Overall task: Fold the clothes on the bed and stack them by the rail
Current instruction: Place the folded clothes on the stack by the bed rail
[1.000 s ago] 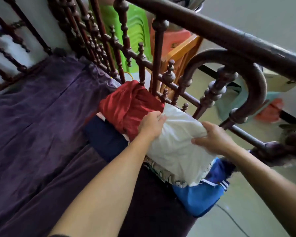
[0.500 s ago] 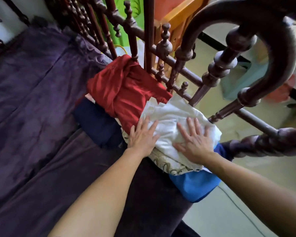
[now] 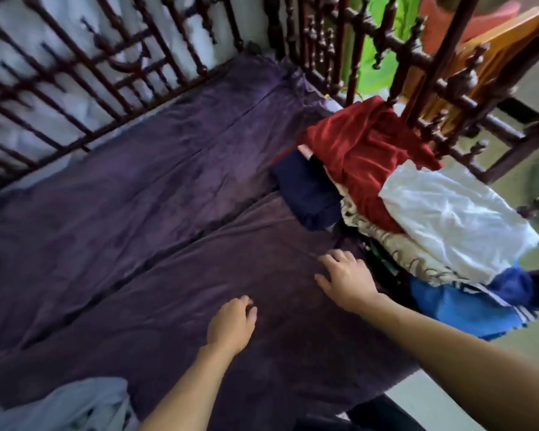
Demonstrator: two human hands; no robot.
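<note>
At the lower left corner of the frame a crumpled grey cloth [image 3: 75,405] lies on the purple-covered bed [image 3: 137,213], which fills the left and middle of the frame. A dark wooden rail [image 3: 75,73] lines the upper left and also crosses the upper right.

Low in the middle, the left hand [image 3: 231,325] is over the bed with its fingers loosely curled, holding nothing. I cannot tell whether it touches the bed. Just right of it and a little higher, the right hand [image 3: 346,281] has its fingers loosely spread and bent over the bed, also holding nothing.

Near that hand, the stack [image 3: 386,194] sits at the right of the frame, at the bed's edge against the rail:
- a navy piece [image 3: 308,194] at its left
- a red piece [image 3: 364,157] above that
- a patterned cream piece [image 3: 395,244] beneath the red
- a white piece [image 3: 458,219] on top, to the right
- a blue piece [image 3: 467,309] at the bottom right, hanging past the bed's edge

Behind the rail at the top right, something green [image 3: 377,51] shows.
</note>
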